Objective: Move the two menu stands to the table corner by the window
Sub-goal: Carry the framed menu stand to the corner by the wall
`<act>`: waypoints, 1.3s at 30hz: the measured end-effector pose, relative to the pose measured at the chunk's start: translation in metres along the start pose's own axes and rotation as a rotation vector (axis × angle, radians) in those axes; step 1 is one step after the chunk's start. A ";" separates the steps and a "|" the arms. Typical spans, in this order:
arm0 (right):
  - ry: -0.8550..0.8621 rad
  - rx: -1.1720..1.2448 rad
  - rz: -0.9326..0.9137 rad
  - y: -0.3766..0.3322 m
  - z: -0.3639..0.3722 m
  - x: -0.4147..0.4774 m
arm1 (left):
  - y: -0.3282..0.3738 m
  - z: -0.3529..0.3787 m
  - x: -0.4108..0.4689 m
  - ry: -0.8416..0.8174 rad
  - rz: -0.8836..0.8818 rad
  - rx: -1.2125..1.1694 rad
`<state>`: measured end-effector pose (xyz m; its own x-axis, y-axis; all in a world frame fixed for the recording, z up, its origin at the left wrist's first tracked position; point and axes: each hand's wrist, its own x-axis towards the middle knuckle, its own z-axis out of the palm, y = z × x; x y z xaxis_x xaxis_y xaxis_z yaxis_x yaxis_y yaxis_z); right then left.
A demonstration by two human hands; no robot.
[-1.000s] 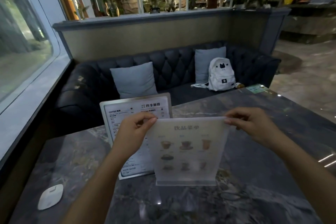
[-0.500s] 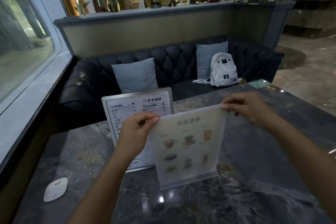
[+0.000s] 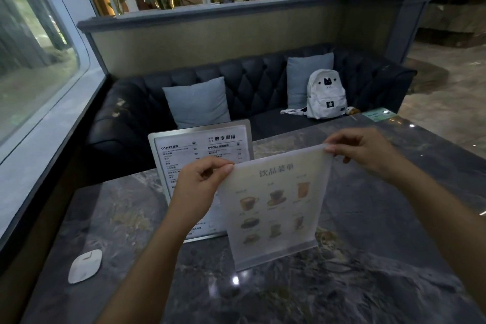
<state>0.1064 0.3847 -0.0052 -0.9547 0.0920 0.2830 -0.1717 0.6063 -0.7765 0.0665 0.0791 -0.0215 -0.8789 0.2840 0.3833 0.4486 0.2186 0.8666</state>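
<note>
A clear acrylic drinks menu stand (image 3: 276, 205) with pictures of cups is tilted, its base just above or touching the dark marble table (image 3: 126, 218). My left hand (image 3: 200, 189) pinches its top left corner and my right hand (image 3: 365, 152) pinches its top right corner. Behind it a metal-framed coffee menu stand (image 3: 200, 147) stands upright on the table, nearer the window; my left hand and the acrylic stand hide its lower part.
A white oval device (image 3: 84, 265) lies near the table's left edge. The window (image 3: 34, 66) and its sill run along the left. Beyond the table is a dark sofa (image 3: 252, 87) with two grey cushions and a white backpack (image 3: 326, 95). A green card (image 3: 378, 114) lies at the far right corner.
Both hands have lifted and tilted the acrylic stand, its right side rising, and shifted it slightly away from me. The framed stand has not moved.
</note>
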 end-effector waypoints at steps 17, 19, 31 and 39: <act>-0.006 -0.023 -0.119 -0.023 -0.009 0.015 | -0.003 -0.020 0.010 0.028 -0.005 0.091; -0.041 -0.057 -0.125 -0.028 -0.007 0.025 | -0.006 -0.029 0.015 0.072 -0.009 0.098; -0.395 -0.421 -0.132 -0.056 0.039 0.111 | -0.055 -0.091 0.038 0.465 -0.063 0.310; -0.508 -0.622 -0.168 -0.051 0.086 0.152 | -0.098 -0.088 0.042 0.335 -0.255 0.319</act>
<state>-0.0507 0.3000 0.0291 -0.9475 -0.3174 -0.0381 -0.2985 0.9211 -0.2500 -0.0288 -0.0122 -0.0619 -0.9469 -0.1176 0.2994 0.1950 0.5302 0.8251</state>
